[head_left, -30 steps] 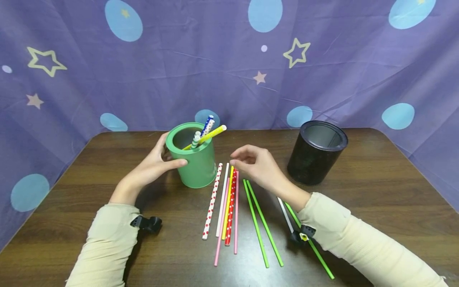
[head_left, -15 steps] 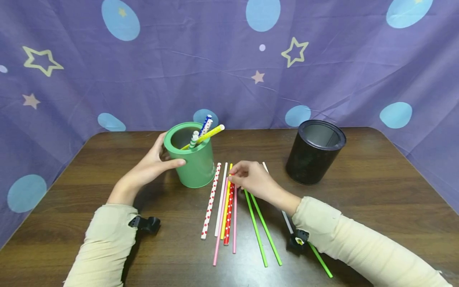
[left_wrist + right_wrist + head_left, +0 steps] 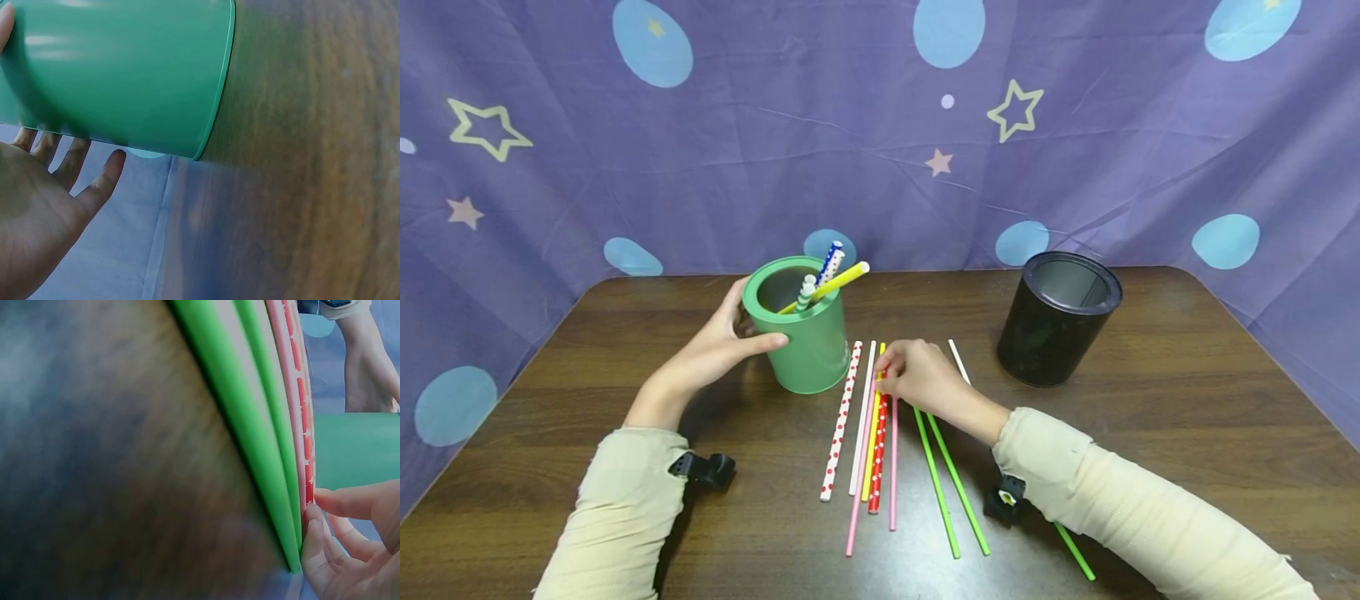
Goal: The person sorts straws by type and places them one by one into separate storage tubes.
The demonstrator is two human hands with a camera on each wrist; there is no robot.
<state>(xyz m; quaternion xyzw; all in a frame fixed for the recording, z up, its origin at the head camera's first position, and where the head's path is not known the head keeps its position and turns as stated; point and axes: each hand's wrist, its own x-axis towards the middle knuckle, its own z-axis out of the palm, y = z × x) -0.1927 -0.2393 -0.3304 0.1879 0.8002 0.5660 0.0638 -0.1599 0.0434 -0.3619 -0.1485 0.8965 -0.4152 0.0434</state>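
My left hand grips a green can, thumb on its near side and fingers behind. In the left wrist view the palm faces the can's wall. Patterned blue and green-striped straws and a yellow one lean in its mouth. My right hand pinches the upper end of a red starred straw lying on the table. The right wrist view has thumb and forefinger of that hand at the end of the red straw, beside a pink one.
Beside the red straw lie yellow, white, pink and red-dotted straws. Two green straws are right of them; another green and a white one lie partly under the right arm. A black can stands at the right.
My right hand has come down and nearer onto the upper ends of the straws, and its fingers have closed on the red one. The left hand and green can stay put.
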